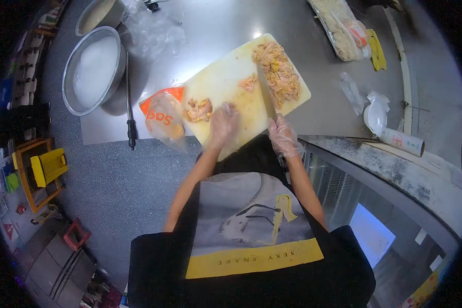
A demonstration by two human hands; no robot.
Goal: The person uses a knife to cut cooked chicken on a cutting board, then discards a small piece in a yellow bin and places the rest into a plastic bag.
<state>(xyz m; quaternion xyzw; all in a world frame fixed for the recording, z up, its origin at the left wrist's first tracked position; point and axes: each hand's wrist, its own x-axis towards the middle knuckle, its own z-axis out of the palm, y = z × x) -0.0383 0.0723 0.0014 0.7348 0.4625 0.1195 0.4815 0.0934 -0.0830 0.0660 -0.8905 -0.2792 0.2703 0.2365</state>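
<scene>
My right hand, in a clear plastic glove, grips the handle of a broad-bladed knife. The blade stands along the left side of a heap of sliced raw meat, likely chicken, on a white cutting board. A small cluster of slices lies just left of the blade. My gloved left hand is blurred over the board's near part, fingers curled; whether anything is in them is hidden. Beside it, to the left, sits an uncut piece of meat.
An orange-printed plastic bag touches the board's left side. A sharpening steel overhangs the steel table's front edge, near a metal bowl. Crumpled plastic, a filled tray, a yellow cloth and a white roll lie around.
</scene>
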